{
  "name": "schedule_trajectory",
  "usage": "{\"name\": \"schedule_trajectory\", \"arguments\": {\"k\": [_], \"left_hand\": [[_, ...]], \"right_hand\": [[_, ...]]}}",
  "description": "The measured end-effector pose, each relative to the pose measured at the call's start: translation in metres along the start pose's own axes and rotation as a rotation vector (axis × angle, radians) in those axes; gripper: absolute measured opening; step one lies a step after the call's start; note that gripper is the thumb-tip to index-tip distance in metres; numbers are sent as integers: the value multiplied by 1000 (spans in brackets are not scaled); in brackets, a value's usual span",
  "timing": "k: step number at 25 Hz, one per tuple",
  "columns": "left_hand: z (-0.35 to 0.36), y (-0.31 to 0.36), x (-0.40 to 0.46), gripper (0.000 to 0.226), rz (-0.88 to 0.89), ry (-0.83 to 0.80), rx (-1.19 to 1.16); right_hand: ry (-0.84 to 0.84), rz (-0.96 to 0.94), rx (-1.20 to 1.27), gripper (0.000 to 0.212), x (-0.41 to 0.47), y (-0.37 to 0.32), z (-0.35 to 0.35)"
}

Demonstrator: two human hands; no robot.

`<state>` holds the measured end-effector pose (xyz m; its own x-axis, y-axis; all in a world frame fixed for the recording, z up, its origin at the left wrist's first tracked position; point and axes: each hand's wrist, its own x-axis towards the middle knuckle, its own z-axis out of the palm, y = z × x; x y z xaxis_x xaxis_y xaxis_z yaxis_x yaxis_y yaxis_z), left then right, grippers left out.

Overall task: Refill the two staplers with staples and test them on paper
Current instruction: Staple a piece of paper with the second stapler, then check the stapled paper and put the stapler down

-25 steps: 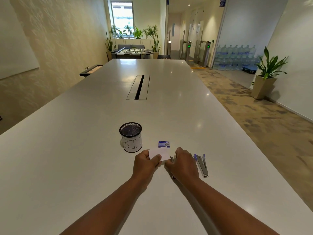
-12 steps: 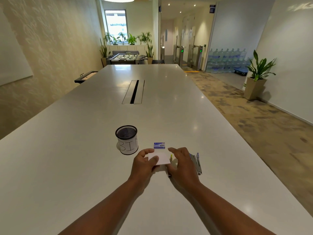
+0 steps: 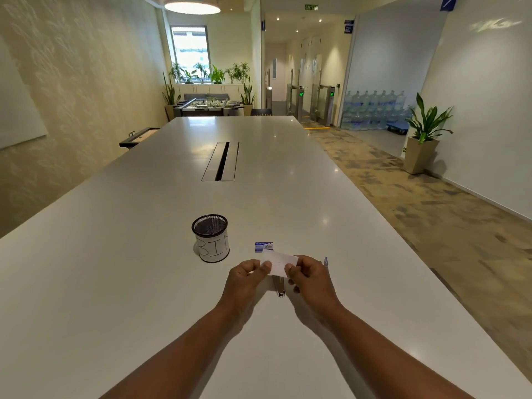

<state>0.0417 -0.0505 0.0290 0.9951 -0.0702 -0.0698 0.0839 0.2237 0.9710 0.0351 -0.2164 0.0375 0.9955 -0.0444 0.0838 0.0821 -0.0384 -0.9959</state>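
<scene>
1. As your two forearms reach forward over the white tabletop (image 3: 121, 283), your left hand (image 3: 244, 280) and right hand (image 3: 309, 279) meet just above it, close in front of you.
2. Your left grip is clenched on the small white paper (image 3: 279, 262) — thumb tip pinching its left edge, the other fingers curled underneath.
3. Your right grip pinches the same paper at its right edge, thumb on the near face, so the slip is held up off the tabletop between both hands, tilted a little down to the right.
4. Directly under the paper, between your hands, one stapler (image 3: 278, 286) lies on the tabletop with its metal end toward you; most of its body is hidden by the paper and your fingers.
5. Just beyond your right hand a blue-tipped part of the second stapler (image 3: 326, 261) shows — the rest is behind the hand, so you cannot tell how it lies.
6. Just past the paper's far edge sits the small blue staple box (image 3: 263, 246), flat on the tabletop.
7. To the left of the box, near but not touching, stands a black mesh cup (image 3: 210, 239) wrapped in a white label marked "BIN", upright.
8. Farther along the middle of the tabletop is a long dark cable slot (image 3: 221, 161).
9. Beyond the far end stand a foosball table (image 3: 207, 106) and potted plants under a window; stacked water bottles (image 3: 374, 113) are off to the right.
</scene>
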Motion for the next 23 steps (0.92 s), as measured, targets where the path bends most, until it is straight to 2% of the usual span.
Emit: {"name": "schedule_trajectory", "arguments": {"k": [2,5,11,16,20,23], "left_hand": [[-1,-5,-2,11,-31,-13,-12],[-2,-7,-3,25,-65,-32,-17],[-7,-12,0,34,-76,-28,-31],[-1,-18,1,26,-57,37,-76],[1,-21,6,17,-35,132,-19],[1,-22,3,26,-20,82,24]], "right_hand": [[-14,79,220,19,-7,3,2],[-21,136,357,18,-13,7,3],[-92,105,222,17,-11,15,3],[-112,95,166,15,-7,22,-1],[-80,90,95,14,-5,27,-1],[-73,108,141,15,-3,31,-3]]}}
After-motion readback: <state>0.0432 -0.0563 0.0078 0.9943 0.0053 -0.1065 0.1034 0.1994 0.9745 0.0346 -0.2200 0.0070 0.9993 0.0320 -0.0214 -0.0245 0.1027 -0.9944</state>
